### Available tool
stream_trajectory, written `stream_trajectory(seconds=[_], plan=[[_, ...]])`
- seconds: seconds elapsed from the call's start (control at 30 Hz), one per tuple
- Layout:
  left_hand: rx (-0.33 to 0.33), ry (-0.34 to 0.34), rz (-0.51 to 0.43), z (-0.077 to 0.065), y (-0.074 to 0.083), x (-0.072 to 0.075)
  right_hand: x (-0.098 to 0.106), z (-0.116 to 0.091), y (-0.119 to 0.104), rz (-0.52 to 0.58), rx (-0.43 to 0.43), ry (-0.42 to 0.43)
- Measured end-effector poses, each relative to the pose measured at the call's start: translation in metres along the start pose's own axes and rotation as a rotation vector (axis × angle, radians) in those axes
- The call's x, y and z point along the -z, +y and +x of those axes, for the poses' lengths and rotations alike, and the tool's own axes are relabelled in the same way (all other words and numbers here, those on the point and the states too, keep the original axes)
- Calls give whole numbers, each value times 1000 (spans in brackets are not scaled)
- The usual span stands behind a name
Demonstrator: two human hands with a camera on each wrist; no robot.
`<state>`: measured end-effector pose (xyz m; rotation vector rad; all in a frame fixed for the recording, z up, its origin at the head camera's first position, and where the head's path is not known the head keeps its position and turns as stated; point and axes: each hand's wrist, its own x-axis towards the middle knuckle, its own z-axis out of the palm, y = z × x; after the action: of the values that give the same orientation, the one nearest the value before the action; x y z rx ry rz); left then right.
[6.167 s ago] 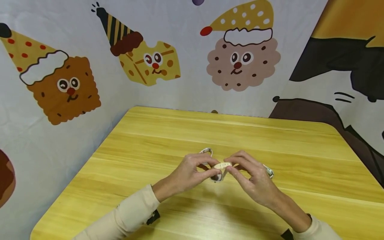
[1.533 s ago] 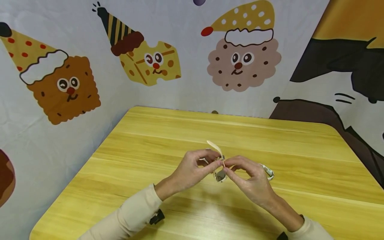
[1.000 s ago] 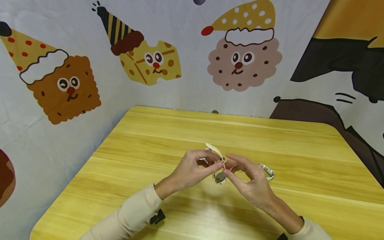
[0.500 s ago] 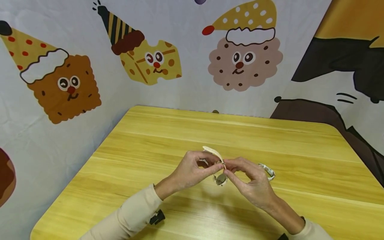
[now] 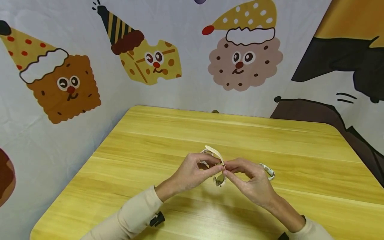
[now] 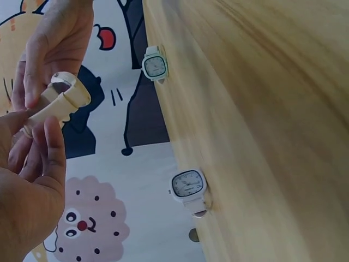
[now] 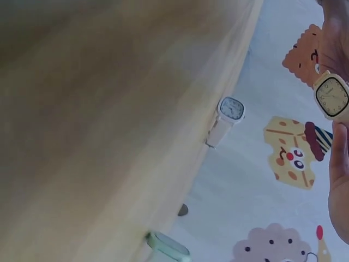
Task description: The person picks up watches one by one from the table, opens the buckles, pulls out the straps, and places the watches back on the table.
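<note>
Both hands hold a cream wristwatch (image 5: 221, 180) above the middle of the table. My left hand (image 5: 190, 170) pinches its strap between thumb and fingers. From the other side, my right hand (image 5: 253, 178) pinches the strap close to the left fingertips. A loose strap end arcs up and to the left over the left fingers. The metal case back faces me in the head view, while the square dial (image 7: 331, 97) shows in the right wrist view. In the left wrist view the strap (image 6: 54, 109) forms a loop; the fingers partly hide where its ends meet.
A white watch (image 6: 187, 184) rests on the wooden table (image 5: 168, 133) beyond my left hand, partly hidden by it in the head view. Another, mint-green watch (image 5: 268, 171) lies just beyond my right hand. A printed cartoon cloth (image 5: 192, 93) hangs behind the table.
The strap end, earlier level between both hands, now rises to the left. Over the last second and a half it dropped slightly, and the right forefinger lifted briefly, then pinched again.
</note>
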<state>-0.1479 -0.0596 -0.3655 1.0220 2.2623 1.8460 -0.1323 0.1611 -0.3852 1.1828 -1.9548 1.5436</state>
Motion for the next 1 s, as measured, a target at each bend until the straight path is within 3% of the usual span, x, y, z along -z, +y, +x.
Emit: stream_trajectory(seconds=[0.1,0.3,0.7,1.0], plan=[[-12,-4,23,2,1,0,3,2,-4,-55,-33,-52],[-33,-21,36,3,2,0,6,7,-10,-155,4,-170],[-33,-16,26,2,0,-2,4,6,-10,-118,-23,-127],[-74,-37,-3,1,-1,-2,4,4,-8,-114,-42,-112]])
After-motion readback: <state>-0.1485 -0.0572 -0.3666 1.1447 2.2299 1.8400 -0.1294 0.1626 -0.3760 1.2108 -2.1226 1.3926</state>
